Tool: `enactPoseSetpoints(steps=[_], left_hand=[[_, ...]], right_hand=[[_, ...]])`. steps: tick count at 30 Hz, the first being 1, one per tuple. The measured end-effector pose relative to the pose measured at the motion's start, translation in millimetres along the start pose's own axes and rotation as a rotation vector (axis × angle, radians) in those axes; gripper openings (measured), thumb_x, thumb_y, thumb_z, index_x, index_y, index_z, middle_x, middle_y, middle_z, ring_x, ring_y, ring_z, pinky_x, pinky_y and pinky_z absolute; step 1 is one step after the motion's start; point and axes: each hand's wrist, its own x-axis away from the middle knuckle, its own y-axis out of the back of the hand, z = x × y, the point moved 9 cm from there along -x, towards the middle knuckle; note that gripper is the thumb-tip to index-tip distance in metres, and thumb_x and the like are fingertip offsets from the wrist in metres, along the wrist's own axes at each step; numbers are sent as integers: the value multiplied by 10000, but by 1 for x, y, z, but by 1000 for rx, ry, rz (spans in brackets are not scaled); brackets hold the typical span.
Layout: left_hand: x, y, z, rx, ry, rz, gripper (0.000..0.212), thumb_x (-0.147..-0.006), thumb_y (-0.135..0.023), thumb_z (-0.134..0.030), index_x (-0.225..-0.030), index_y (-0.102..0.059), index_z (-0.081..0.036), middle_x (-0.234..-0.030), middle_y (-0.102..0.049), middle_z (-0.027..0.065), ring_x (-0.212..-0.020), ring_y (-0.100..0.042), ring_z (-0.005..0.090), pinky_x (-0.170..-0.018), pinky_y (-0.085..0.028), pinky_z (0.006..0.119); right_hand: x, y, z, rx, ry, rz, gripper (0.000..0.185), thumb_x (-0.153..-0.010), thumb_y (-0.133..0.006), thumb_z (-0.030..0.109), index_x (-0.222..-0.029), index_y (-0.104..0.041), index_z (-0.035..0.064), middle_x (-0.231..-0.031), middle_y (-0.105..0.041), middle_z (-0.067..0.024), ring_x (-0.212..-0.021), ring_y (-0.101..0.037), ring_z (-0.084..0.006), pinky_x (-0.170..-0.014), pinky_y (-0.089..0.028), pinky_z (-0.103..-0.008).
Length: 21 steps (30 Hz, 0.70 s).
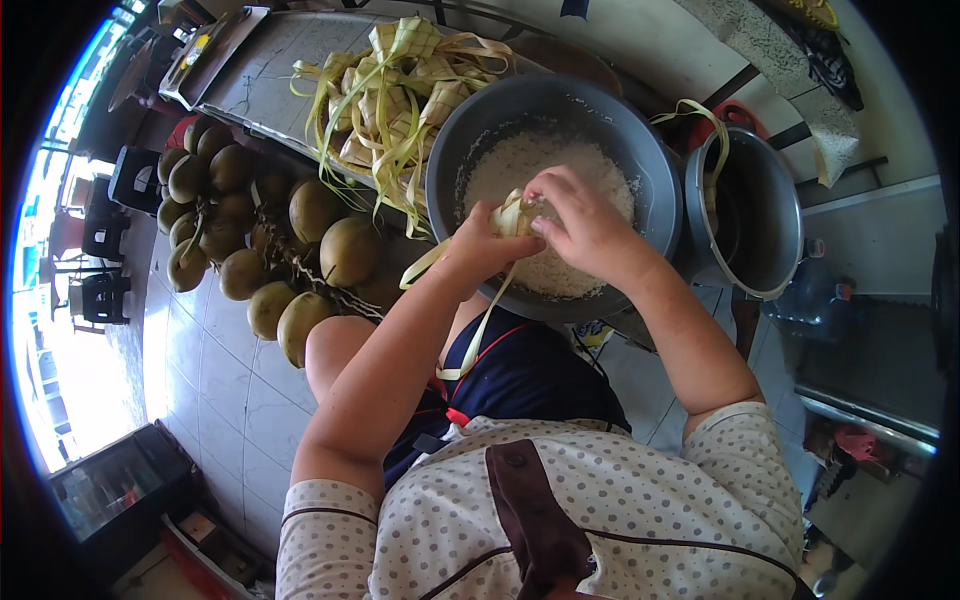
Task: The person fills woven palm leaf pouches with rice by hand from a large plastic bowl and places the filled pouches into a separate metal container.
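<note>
My left hand [484, 244] grips a woven palm-leaf ketupat pouch [513, 217] above a large grey basin [660, 217]. Loose leaf ends trail from the pouch, one hanging down toward my lap. White rice grains [577, 281] cover the bottom of the basin. At the pouch's right side, my right hand [581, 217] has its fingers curled, with thumb and fingertips at the opening. Whether those fingertips pinch rice or the leaf is too small to tell. Beyond the basin's left rim, more woven pouches [390, 97] lie heaped in a basket, with long leaf strips spilling over its edge.
A tall metal pot [787, 225] stands right of the basin, a leaf strip over its rim. Several coconuts [349, 251] are piled on the tiled floor [217, 360] at left. A tiled counter [274, 71] runs behind. A clear plastic water jug [806, 304] is at right.
</note>
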Motion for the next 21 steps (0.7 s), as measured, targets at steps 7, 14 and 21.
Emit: enactPoseSetpoints(steps=[7,14,21], left_hand=[[6,4,-13,17,-295,-37,814,-684,-815,-216,-1327,-350,-37,-1103,-535,112,-1014,-542,183,-892,-449,302],[5,6,-4,5,-173,-87,818,-682,-812,-248,-1324,-356,-28,-1125,-532,148,-1027,-543,203,-897,-442,317],[-1,9,3,-120,-63,-120,860,-661,-816,-338,-1308,-370,13,-1062,-575,161,-914,-599,202,-806,-491,314]], right_hand=[[10,-4,-45,48,-226,148,295,-802,-638,139,-1059,-544,30,-1058,-561,-167,-1012,-559,-339,-869,-454,-394],[81,-70,-78,323,-664,892,648,-743,-709,396,-1221,-512,5,-1216,-552,-193,-1097,-552,-338,-904,-448,-397],[64,-68,-93,-274,-770,561,413,-786,-627,204,-1155,-554,34,-1011,-638,-169,-936,-629,-274,-790,-502,-340]])
